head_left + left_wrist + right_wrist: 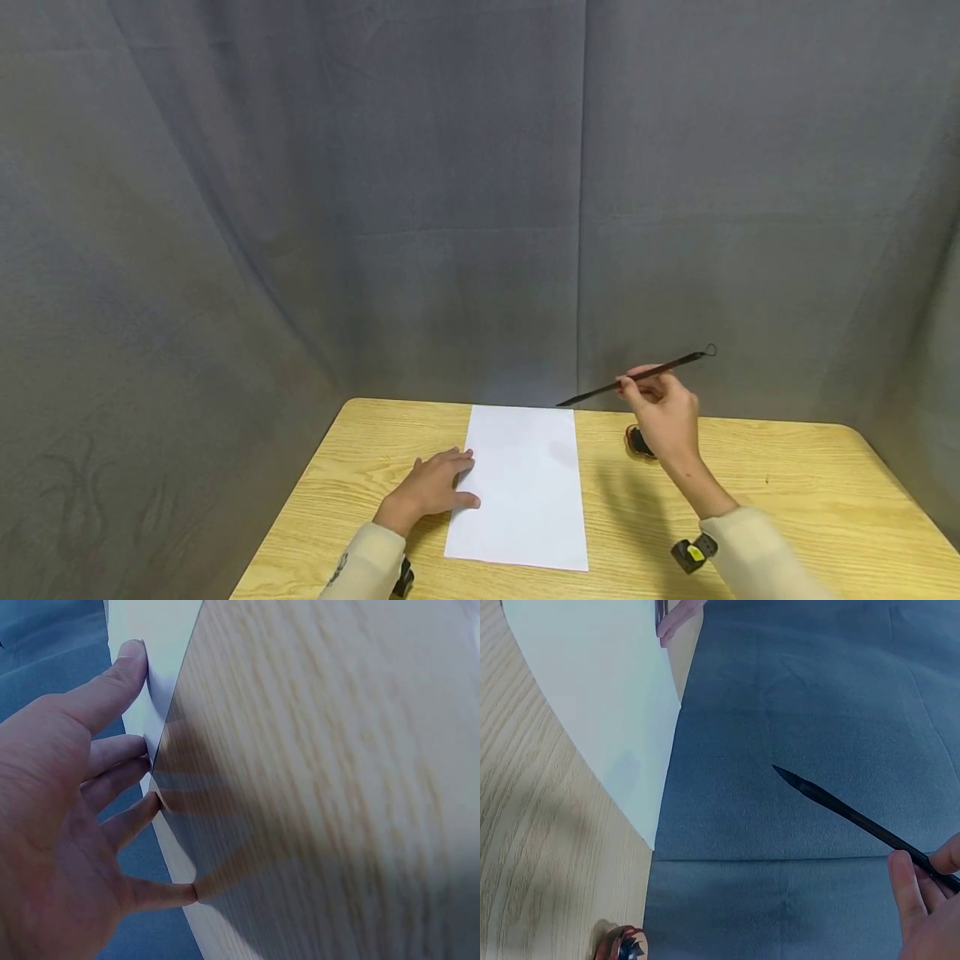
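- Sleeves, two, cream-coloured, enter at the bottom edge of the head view; each arm carries one small black wrist-mounted device, the right one (693, 553) with a yellow patch, the left one (403, 577) mostly hidden under the sleeve.
- Landmark for all positions: one sheet of white paper (525, 487), lying flat on one light wooden table (825, 500), long side running away from the person.
- Left hand (435, 487): fingers straight and spread, palm down, resting on the table at the paper's left edge. Left wrist view shows the fingertips (133, 652) touching the paper's edge (161, 645); nothing held.
- Right hand (663, 412): raised above the table, to the right of the paper's far right corner. Fingers curled round one thin dark brush (637, 377), gripped near the middle of its shaft.
- Brush count: one. Pointed dark tip aims left, ending just above the paper's far right corner; the other end, with a small loop (709, 351), points up and right. Brush is tilted, tip lower than loop. Right wrist view confirms the tip (784, 775) is in the air, clear of paper (592, 690) and table.
- One small dark round object (637, 440), reddish-brown in the right wrist view (622, 945), sits on the table right of the paper, partly hidden behind the right hand. Cannot tell what it contains.
- Grey cloth backdrop (450, 192) hangs behind and beside the table.
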